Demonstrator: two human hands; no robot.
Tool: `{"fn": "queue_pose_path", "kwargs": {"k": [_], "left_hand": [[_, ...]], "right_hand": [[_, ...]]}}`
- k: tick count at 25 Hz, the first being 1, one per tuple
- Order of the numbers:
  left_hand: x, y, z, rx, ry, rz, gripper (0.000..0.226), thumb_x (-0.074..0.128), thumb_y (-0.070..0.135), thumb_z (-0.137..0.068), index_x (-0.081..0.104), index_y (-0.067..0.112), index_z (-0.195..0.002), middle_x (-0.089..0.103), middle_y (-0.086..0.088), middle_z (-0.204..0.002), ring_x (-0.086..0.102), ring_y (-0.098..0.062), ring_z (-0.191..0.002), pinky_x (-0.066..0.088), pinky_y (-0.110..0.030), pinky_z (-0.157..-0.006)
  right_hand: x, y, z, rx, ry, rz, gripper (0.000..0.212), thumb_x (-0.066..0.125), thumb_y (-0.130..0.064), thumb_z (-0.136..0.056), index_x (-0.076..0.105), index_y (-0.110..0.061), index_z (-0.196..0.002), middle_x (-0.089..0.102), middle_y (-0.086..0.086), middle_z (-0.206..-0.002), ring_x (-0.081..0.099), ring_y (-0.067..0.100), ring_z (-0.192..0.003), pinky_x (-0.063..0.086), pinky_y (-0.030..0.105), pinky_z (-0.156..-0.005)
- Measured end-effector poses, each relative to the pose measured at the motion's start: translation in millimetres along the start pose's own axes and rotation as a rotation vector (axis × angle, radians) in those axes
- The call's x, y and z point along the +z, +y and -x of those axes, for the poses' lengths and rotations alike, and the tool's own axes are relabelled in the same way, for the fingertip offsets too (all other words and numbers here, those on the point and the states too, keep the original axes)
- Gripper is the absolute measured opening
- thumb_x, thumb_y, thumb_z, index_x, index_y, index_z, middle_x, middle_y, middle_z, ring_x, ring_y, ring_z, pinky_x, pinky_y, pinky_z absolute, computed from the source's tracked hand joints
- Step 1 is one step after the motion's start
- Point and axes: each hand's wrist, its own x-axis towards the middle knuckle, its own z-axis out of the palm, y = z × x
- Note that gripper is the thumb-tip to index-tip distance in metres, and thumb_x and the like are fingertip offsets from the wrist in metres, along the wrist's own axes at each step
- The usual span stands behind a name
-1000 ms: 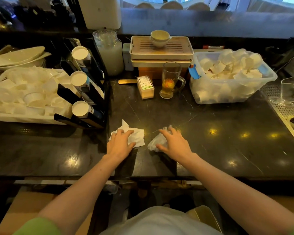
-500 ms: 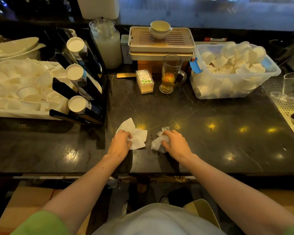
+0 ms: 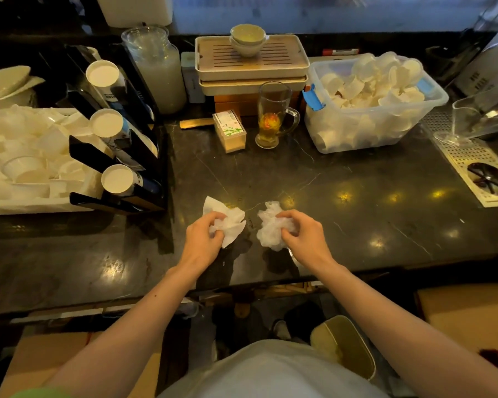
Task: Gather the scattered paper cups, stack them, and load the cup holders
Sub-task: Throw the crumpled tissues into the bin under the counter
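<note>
My left hand [image 3: 203, 239] is closed on a white paper tissue [image 3: 230, 222] near the front of the dark counter. My right hand [image 3: 302, 234] grips a crumpled white tissue [image 3: 268, 228] just to its right. A black cup holder rack [image 3: 121, 156] at the left holds three stacks of white paper cups, their round bottoms facing me [image 3: 102, 73]. A white tray [image 3: 18, 205] at the far left holds several loose paper cups. A clear plastic bin [image 3: 357, 133] at the back right is heaped with more loose cups.
A glass mug of tea [image 3: 273, 116], a small box [image 3: 229, 130], a tall jar [image 3: 156, 70] and stacked tea trays with bowls [image 3: 250, 58] stand at the back. A metal drain grate [image 3: 477, 168] lies at right. A bin [image 3: 345, 343] sits under the counter.
Both hands went from lying flat on the tissues to bunching them up in the fingers. The camera view has tilted downward and closer.
</note>
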Motion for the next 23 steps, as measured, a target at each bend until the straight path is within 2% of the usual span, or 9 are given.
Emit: {"fn": "queue_pose_path", "kwargs": {"k": [3,6,8,10,12,15,18,21,23], "left_hand": [[7,7,7,-0.007,-0.070,0.030,0.025,0.059,0.012,-0.090,0.065,0.012,-0.114,0.062,-0.001,-0.116,0.055,-0.013,-0.108,0.044,-0.024,-0.088],[19,12,19,0.053,-0.185,0.117,0.020,0.061,0.029,-0.091,0.067,0.018,-0.106,0.061,0.008,-0.112,0.056,-0.008,-0.107,0.043,-0.018,-0.085],[29,15,29,0.132,-0.222,0.174,0.013,0.063,0.024,-0.090,0.066,0.022,-0.102,0.063,0.010,-0.107,0.058,-0.007,-0.105,0.045,-0.011,-0.077],[42,20,43,0.158,-0.264,0.229,0.030,0.067,0.018,-0.087,0.058,0.024,-0.116,0.061,0.014,-0.110,0.059,-0.003,-0.105,0.049,-0.009,-0.077],[58,28,61,0.159,-0.339,0.267,0.051,0.070,0.019,-0.086,0.047,0.025,-0.131,0.057,0.018,-0.115,0.055,0.008,-0.104,0.049,-0.013,-0.083],[81,38,91,0.212,-0.417,0.241,0.045,0.069,0.020,-0.087,0.055,0.024,-0.130,0.056,0.025,-0.109,0.052,0.023,-0.093,0.045,-0.006,-0.082],[110,46,123,0.251,-0.427,0.155,0.037,0.067,0.022,-0.088,0.061,0.020,-0.125,0.056,0.020,-0.110,0.053,0.013,-0.095,0.039,-0.005,-0.079],[148,54,156,0.246,-0.410,0.087,0.035,0.068,0.021,-0.087,0.064,0.017,-0.122,0.055,0.012,-0.118,0.053,-0.002,-0.107,0.040,-0.013,-0.087],[177,63,179,0.253,-0.412,0.048,0.035,0.068,0.019,-0.088,0.064,0.014,-0.123,0.058,0.010,-0.119,0.051,-0.001,-0.108,0.039,-0.012,-0.087]], "right_hand": [[-4,-2,26,0.067,0.093,-0.048,0.028,0.060,-0.007,-0.089,0.067,-0.023,-0.110,0.062,-0.017,-0.107,0.057,-0.004,-0.090,0.047,0.015,-0.083],[-10,5,58,0.162,0.226,-0.060,0.032,0.060,-0.005,-0.087,0.066,-0.022,-0.113,0.063,-0.012,-0.112,0.058,-0.001,-0.091,0.046,0.014,-0.079],[-14,12,85,0.201,0.332,-0.066,0.036,0.061,-0.003,-0.085,0.065,-0.024,-0.114,0.062,-0.010,-0.112,0.058,0.003,-0.090,0.048,0.020,-0.078],[-19,18,114,0.240,0.399,-0.066,0.041,0.063,-0.004,-0.085,0.062,-0.026,-0.119,0.060,-0.010,-0.115,0.058,0.005,-0.101,0.051,0.019,-0.082],[-26,21,144,0.284,0.450,-0.083,0.044,0.065,-0.006,-0.086,0.058,-0.028,-0.123,0.058,-0.015,-0.118,0.055,0.000,-0.111,0.050,0.015,-0.086],[-39,29,183,0.334,0.537,-0.061,0.041,0.066,-0.009,-0.087,0.057,-0.029,-0.122,0.056,-0.024,-0.113,0.051,-0.013,-0.107,0.045,0.009,-0.084],[-54,51,224,0.403,0.597,-0.053,0.036,0.066,-0.012,-0.089,0.060,-0.023,-0.123,0.059,-0.014,-0.117,0.053,-0.007,-0.104,0.042,0.005,-0.081],[-69,86,266,0.467,0.628,-0.029,0.036,0.067,-0.016,-0.088,0.059,-0.026,-0.122,0.060,-0.007,-0.119,0.052,0.004,-0.107,0.041,0.016,-0.088],[-81,112,293,0.480,0.652,-0.055,0.035,0.067,-0.015,-0.087,0.060,-0.027,-0.119,0.061,-0.008,-0.117,0.053,0.005,-0.107,0.046,0.023,-0.091]]}}
